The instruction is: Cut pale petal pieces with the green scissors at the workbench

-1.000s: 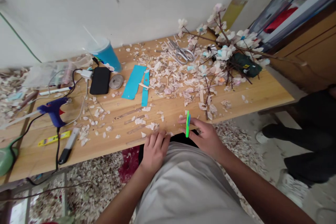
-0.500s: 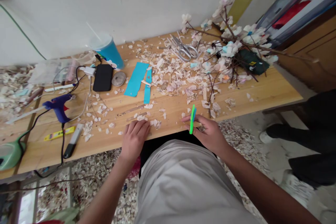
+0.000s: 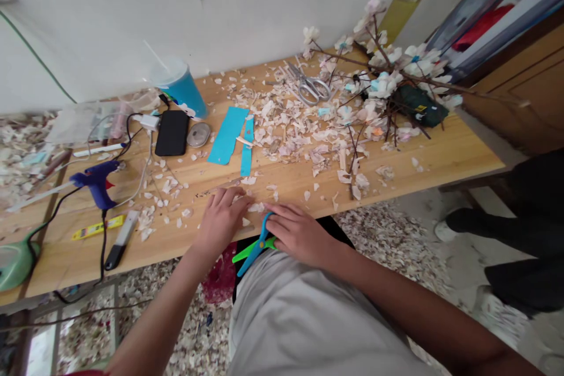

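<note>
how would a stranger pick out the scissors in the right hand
On the wooden table, go to the near edge, where the right hand is. It holds scissors spread open, one half blue and one bright green, unlike the grey pair lying farther back.

Soft, moderate light leaves faint shadows on the table (image 3: 458,151), while wide-angle distortion stretches the blurrier outer edges.

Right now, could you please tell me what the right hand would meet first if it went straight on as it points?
The right hand would probably meet the pale scraps first, then the left hand, though depth is hard to judge.
</note>
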Tool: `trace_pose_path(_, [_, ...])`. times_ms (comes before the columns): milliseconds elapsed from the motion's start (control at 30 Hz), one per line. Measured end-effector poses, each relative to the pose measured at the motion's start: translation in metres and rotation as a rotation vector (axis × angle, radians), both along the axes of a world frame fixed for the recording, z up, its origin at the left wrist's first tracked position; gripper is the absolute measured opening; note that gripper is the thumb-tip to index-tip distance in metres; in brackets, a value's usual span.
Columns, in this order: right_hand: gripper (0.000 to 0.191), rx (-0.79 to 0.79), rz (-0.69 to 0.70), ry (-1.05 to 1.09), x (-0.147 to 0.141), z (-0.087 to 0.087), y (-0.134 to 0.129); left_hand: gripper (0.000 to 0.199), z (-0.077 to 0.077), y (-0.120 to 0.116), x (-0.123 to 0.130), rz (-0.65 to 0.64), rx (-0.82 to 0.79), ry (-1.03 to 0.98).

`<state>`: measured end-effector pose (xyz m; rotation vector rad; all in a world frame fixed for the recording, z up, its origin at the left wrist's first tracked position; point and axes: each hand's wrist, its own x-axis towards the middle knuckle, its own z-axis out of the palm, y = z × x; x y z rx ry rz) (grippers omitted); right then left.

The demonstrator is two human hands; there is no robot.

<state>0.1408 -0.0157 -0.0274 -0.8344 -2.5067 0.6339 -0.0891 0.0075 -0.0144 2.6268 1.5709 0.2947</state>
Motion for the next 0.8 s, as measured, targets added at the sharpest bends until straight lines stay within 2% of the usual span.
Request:
trace_pose_path(67, [0.025, 0.056, 0.028, -0.066, -0.006, -0.006, 0.003, 0.018, -0.002, 0.006, 0.0, 0.006, -0.031, -0.025])
trace_pose_path(167, [0.024, 0.053, -0.011, -0.097, -0.002, -0.01, 0.001, 0.013, -0.004, 0.012, 0.0, 0.016, -0.095, -0.045])
trace_pose_path(333, [0.024, 0.052, -0.025, -0.093, 0.006, -0.003, -0.001, 0.014, -0.004, 0.012, 0.001, 0.011, -0.153, -0.054])
trace_pose_path(500, [0.025, 0.107, 0.062, -0.152, 0.004, 0.0, 0.01, 0.009, -0.005, 0.012, 0.003, 0.014, -0.236, -0.069])
trace_pose_path(633, [0.026, 0.063, 0.054, -0.178, 0.015, 0.0, 0.005, 0.007, -0.002, 0.014, 0.004, 0.025, -0.228, -0.116])
trace_pose_path(733, [0.029, 0.02, 0.071, -0.115, 0.031, 0.006, 0.002, 0.014, 0.004, 0.004, 0.002, 0.042, -0.172, -0.172])
trace_pose_path(800, [0.032, -0.023, 0.039, -0.041, 0.042, 0.01, 0.006, 0.02, 0.005, -0.013, 0.001, 0.084, -0.117, -0.209])
